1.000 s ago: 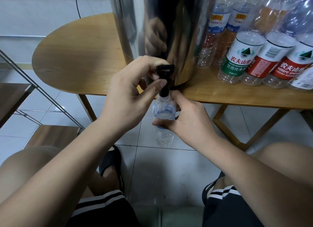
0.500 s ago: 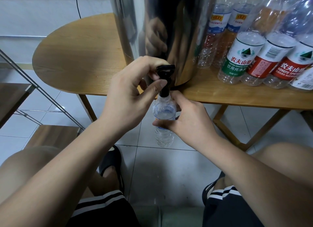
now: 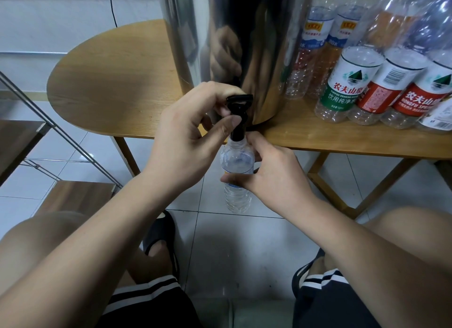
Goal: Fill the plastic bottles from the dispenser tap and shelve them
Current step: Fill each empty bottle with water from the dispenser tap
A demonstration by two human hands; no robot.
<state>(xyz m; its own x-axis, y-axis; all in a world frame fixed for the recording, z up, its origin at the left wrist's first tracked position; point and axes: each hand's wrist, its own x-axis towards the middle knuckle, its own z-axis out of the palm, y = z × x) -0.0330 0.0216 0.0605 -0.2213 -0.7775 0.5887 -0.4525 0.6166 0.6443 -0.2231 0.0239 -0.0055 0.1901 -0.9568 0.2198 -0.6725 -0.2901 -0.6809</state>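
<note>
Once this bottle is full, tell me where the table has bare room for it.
Free: the rounded end of the table, left of the steel dispenser. Crowded: the right side, packed with empty bottles up against the dispenser.

Went bare-armed, no sleeves on either forearm. Left hand (image 3: 186, 142) and right hand (image 3: 274, 178) without rings, watch or gloves; nails cut short. Below the grip, wore dark shorts (image 3: 151, 305) edged at each hem with two white stripes over bare knees. Lower still, under the left hand, had a black open-toed slipper (image 3: 160, 232) on one foot; matching black slipper (image 3: 309, 269) half hidden by the right forearm.
</note>
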